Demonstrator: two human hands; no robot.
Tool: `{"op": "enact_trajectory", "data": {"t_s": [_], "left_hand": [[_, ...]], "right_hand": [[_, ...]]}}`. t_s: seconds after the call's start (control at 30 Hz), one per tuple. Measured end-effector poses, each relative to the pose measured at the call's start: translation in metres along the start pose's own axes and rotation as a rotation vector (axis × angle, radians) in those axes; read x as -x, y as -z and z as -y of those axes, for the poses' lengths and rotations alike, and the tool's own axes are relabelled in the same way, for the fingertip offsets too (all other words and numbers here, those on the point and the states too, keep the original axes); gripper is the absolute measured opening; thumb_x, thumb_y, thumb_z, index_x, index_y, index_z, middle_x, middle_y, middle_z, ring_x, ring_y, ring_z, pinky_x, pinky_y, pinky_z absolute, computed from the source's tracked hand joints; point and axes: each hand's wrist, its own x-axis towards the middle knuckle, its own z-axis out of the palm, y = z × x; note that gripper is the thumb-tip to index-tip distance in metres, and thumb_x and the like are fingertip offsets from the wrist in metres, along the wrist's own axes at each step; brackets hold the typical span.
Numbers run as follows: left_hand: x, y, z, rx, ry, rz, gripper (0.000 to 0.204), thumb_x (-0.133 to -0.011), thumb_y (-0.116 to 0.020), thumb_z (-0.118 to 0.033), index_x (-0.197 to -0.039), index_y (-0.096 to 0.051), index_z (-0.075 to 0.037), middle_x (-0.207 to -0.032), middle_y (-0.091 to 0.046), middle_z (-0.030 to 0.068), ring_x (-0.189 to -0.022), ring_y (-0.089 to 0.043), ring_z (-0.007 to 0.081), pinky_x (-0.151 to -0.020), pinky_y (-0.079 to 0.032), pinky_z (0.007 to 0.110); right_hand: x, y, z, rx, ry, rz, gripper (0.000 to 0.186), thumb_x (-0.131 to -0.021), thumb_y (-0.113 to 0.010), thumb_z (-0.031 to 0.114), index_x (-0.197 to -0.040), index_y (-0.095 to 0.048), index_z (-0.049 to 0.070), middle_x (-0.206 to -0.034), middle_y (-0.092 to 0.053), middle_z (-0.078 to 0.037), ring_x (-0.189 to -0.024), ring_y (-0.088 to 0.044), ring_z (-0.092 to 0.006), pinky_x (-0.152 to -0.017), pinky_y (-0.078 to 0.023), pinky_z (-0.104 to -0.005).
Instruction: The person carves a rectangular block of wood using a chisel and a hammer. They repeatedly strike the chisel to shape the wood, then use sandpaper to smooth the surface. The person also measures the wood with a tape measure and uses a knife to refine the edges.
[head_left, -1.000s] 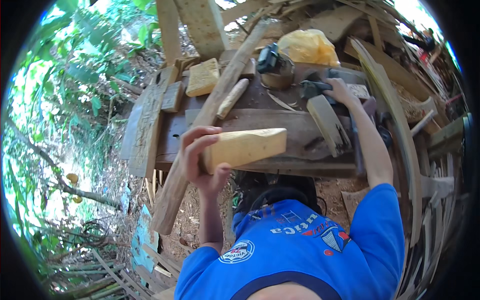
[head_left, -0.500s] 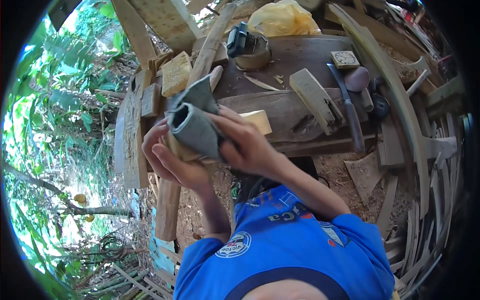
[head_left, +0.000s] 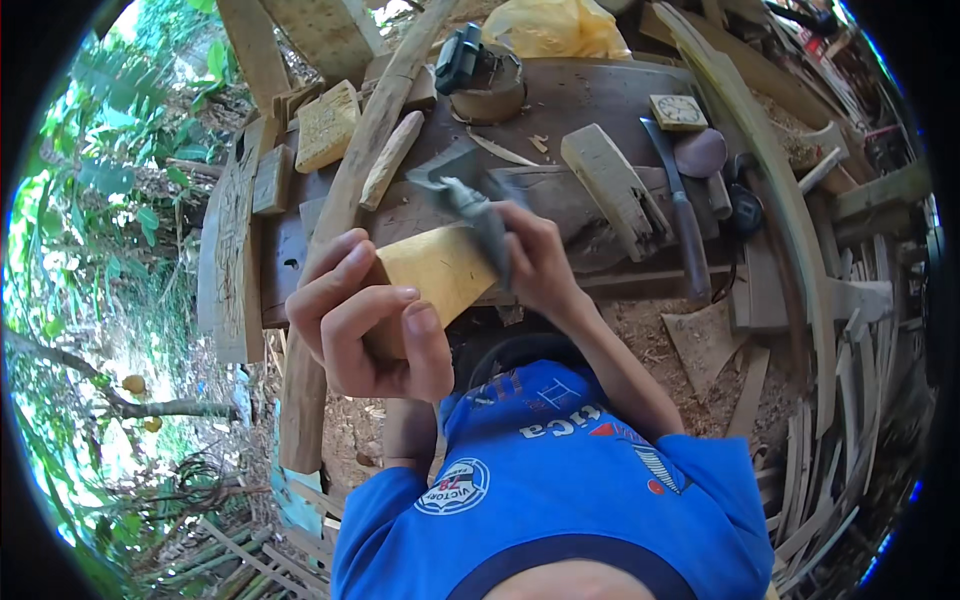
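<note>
My left hand (head_left: 365,325) is closed round a pale, yellowish wooden block (head_left: 435,270), held over the front of the workbench with its broad face showing. My right hand (head_left: 530,255) grips a crumpled, folded grey-green sheet (head_left: 460,185), which lies against the far right end of the block; part of it is blurred. Behind them on the bench are a narrow wooden piece (head_left: 390,160) and a split, weathered offcut (head_left: 610,185).
A knife (head_left: 690,240), purple rounded object (head_left: 700,152) and small square dial (head_left: 677,112) sit right on the bench (head_left: 580,90). A black object (head_left: 458,60) rests on a round wooden piece at the back, before a yellow bag (head_left: 550,28). Long planks (head_left: 780,200) flank the bench.
My right hand took the grey-green sheet from the back right to the block. Since half a second ago it has shifted right and away from me, uncovering more of the block.
</note>
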Motion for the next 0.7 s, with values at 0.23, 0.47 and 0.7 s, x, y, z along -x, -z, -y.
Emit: {"op": "enact_trajectory", "data": {"t_s": [0.23,0.47,0.7], "left_hand": [[0.004,-0.023,-0.007,0.391,0.162,-0.124,0.033,-0.063,-0.067,-0.028,-0.082,-0.050,-0.008,-0.081,-0.041,0.0098,-0.084,-0.049,0.0264,-0.071,-0.049,0.037],[0.031,-0.008,0.034,0.406,0.067,-0.165,0.039,-0.071,-0.060,-0.035,-0.096,-0.047,-0.008,-0.101,-0.055,0.0103,-0.091,-0.049,0.0271,-0.081,-0.039,0.044],[0.034,0.028,0.063,0.643,0.195,-0.050,0.038,-0.073,-0.051,-0.036,-0.098,-0.047,-0.008,-0.104,-0.052,0.0166,-0.090,-0.047,0.0255,-0.084,-0.033,0.046]], "right_hand": [[-0.014,0.013,0.070,-0.321,0.036,-0.058,0.032,-0.078,-0.037,0.000,-0.105,-0.051,-0.006,-0.076,-0.057,-0.009,-0.073,-0.051,-0.0072,-0.068,-0.043,-0.0243],[-0.027,-0.001,0.038,-0.053,0.244,0.207,0.034,-0.080,-0.040,0.009,-0.108,-0.052,-0.004,-0.097,-0.059,-0.016,-0.087,-0.057,-0.0213,-0.080,-0.043,-0.0302],[-0.025,0.015,0.003,-0.001,-0.300,0.200,0.033,-0.081,-0.040,0.016,-0.103,-0.057,-0.003,-0.081,-0.063,-0.017,-0.073,-0.059,-0.0166,-0.069,-0.046,-0.0295]]}}
